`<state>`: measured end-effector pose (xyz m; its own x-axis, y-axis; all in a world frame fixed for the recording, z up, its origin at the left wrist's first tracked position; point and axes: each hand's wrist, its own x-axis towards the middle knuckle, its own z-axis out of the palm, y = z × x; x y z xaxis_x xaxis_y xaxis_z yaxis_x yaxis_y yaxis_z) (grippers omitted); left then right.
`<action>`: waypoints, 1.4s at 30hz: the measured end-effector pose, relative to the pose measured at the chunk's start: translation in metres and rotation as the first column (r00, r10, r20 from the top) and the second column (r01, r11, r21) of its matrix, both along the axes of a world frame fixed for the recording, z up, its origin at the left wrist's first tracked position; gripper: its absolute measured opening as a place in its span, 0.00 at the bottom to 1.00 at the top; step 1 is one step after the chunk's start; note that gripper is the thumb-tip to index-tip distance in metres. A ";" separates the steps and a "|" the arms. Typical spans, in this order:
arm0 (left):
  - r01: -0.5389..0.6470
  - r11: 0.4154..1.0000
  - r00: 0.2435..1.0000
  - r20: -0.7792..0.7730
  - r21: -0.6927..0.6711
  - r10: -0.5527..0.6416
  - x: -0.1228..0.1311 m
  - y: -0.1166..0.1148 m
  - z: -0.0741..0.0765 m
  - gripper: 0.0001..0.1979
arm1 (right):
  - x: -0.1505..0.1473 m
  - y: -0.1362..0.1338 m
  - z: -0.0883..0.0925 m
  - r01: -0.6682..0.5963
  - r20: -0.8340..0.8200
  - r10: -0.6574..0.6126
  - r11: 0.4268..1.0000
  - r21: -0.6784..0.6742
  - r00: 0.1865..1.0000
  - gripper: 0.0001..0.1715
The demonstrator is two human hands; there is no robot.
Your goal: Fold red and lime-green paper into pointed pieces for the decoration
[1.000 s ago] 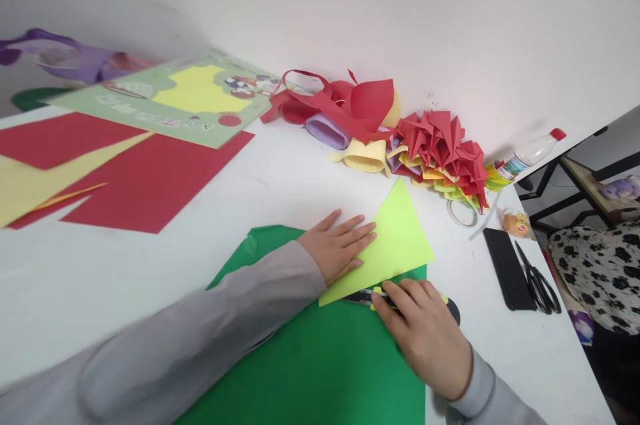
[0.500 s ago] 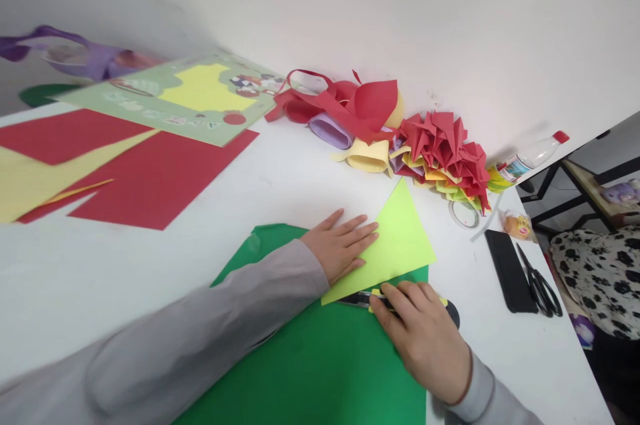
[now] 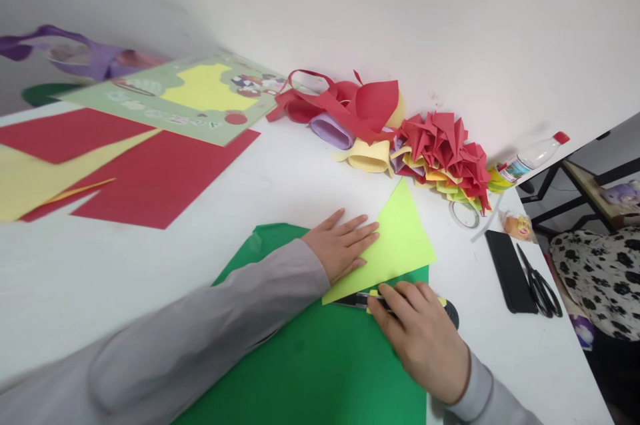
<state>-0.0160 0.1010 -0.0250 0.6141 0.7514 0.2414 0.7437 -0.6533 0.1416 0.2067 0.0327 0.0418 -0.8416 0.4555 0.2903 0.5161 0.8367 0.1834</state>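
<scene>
A folded yellow-green paper triangle (image 3: 403, 232) lies partly over a large green sheet (image 3: 310, 365) on the white table. My left hand (image 3: 340, 246) rests flat on the triangle's left part, fingers spread. In my right hand (image 3: 425, 338) is a yellow and black utility knife (image 3: 451, 313), held nearly flat. Its blade points left and sits at the triangle's lower edge, close to the left corner. The blade's tip is at or under the paper; I cannot tell which.
Red paper sheets (image 3: 170, 178) and a printed board (image 3: 175, 120) lie left. Folded red paper pieces (image 3: 440, 138) and a tape roll (image 3: 464, 214) are at the back. Scissors (image 3: 543, 288), a black case (image 3: 510, 272) and a bottle (image 3: 533, 157) stand right. A person in patterned clothing (image 3: 600, 272) is beyond the edge.
My right hand and the knife have slid slightly left along the triangle's lower edge. My left hand stays in place on the paper.
</scene>
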 end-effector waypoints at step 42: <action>-0.185 0.973 0.983 0.028 0.141 0.183 -0.011 -0.008 0.027 0.32 | 0.105 0.067 -0.024 0.764 -0.028 -0.768 0.631 0.135 0.640 0.23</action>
